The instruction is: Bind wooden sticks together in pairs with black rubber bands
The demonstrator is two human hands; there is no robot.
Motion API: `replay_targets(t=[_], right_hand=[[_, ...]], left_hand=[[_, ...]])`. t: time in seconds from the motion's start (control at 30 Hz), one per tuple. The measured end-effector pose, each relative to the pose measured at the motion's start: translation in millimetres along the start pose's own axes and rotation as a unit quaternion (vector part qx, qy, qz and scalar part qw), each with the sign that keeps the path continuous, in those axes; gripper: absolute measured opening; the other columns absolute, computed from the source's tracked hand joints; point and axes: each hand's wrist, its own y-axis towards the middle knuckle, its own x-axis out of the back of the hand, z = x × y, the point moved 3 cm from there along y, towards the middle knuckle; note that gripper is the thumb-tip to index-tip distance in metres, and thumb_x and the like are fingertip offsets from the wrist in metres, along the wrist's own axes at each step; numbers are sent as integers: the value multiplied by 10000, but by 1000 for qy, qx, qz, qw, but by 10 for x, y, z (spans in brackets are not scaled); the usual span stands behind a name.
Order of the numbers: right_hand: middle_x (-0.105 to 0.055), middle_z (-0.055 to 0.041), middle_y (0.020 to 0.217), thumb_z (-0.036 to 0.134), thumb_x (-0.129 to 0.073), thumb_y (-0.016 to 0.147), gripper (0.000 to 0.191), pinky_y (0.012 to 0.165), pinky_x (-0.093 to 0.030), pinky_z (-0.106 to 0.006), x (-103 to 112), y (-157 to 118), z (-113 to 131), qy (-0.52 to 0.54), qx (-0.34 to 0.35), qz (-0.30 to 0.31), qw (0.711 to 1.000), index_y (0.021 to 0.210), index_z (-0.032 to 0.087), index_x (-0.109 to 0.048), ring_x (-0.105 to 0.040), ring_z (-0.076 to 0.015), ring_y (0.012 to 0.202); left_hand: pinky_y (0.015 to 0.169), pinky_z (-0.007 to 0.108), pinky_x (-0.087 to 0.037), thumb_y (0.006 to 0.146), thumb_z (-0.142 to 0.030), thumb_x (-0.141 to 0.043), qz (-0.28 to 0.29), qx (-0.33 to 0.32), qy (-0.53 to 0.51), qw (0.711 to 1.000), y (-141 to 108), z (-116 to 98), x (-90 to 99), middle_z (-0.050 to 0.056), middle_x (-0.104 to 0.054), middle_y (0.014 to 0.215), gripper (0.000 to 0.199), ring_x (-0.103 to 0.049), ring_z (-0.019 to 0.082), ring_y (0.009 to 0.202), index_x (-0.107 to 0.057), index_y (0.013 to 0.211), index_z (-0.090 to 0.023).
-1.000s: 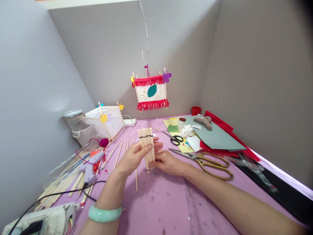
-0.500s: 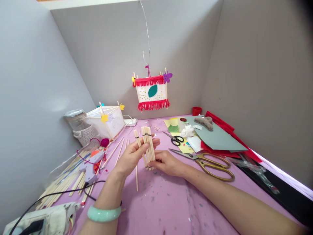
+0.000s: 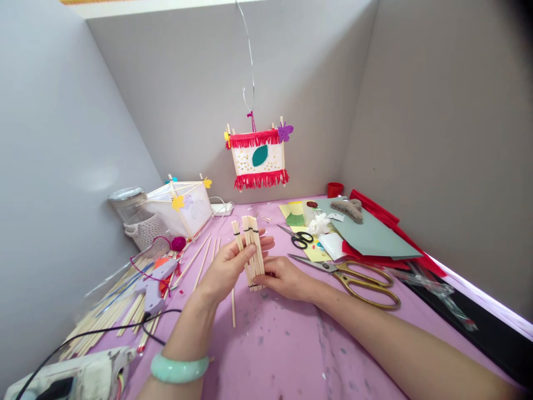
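Note:
Between my two hands stands a bunch of pale wooden sticks (image 3: pixel 254 253), upright, with dark bands near their tops and bottoms. My left hand (image 3: pixel 227 264) is closed around the upper part, its thumb across the front and its fingers behind. The lower right side is pinched by my right hand (image 3: pixel 285 278), thumb in front. A few sticks at the left lean slightly apart from the rest. One loose stick (image 3: pixel 234 308) lies on the purple tablecloth (image 3: pixel 287 350) below my left hand.
Large gold-handled scissors (image 3: pixel 347 278) and small black scissors (image 3: pixel 300 238) lie at the right. A glue gun (image 3: pixel 156 283), its black cord and many loose sticks (image 3: pixel 95 325) lie left. A white lantern (image 3: pixel 187 208) stands behind; a red-fringed lantern (image 3: pixel 260 158) hangs from a wire.
The left-hand sticks have shifted slightly right, closer to the rest of the bunch. My left hand has moved a little to the right; my right hand stays put.

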Motion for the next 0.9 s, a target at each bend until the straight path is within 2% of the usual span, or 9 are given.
replay_targets(t=[0.37, 0.6, 0.8, 0.9], right_hand=[[-623, -12, 759, 219, -542, 836, 168, 643, -404, -205, -10, 14, -33, 0, 1, -6, 1000, 746, 140, -661, -553, -124, 693], [-561, 12, 656, 193, -552, 798, 170, 588, -370, -196, 58, 4, -11, 29, -42, 17, 999, 664, 131, -636, -494, -103, 632], [-527, 35, 651, 342, -533, 825, 226, 528, -340, -188, 180, -19, -49, 79, -81, 70, 991, 823, 156, -661, -452, -86, 575], [-494, 46, 581, 298, -584, 779, 185, 511, -305, -190, 147, -23, -73, 40, -68, 59, 995, 704, 142, -649, -411, -80, 543]], left_hand=[[976, 450, -394, 849, -288, -543, 19, 12, -15, 1000, -1, 15, 11, 133, -599, 1202, 357, -520, 280, 1153, -563, 1187, -174], [904, 398, -452, 841, -291, -544, 12, 4, 74, 997, 50, 106, 17, 107, -672, 1039, 232, -619, 244, 977, -653, 975, -136], [863, 378, -476, 839, -296, -544, 4, 10, 68, 998, 46, 130, 79, 90, -671, 1046, 225, -625, 236, 957, -641, 985, -155], [879, 393, -468, 831, -304, -553, -3, 9, 58, 998, 46, 125, 80, 102, -672, 1029, 228, -620, 247, 971, -640, 965, -140]])
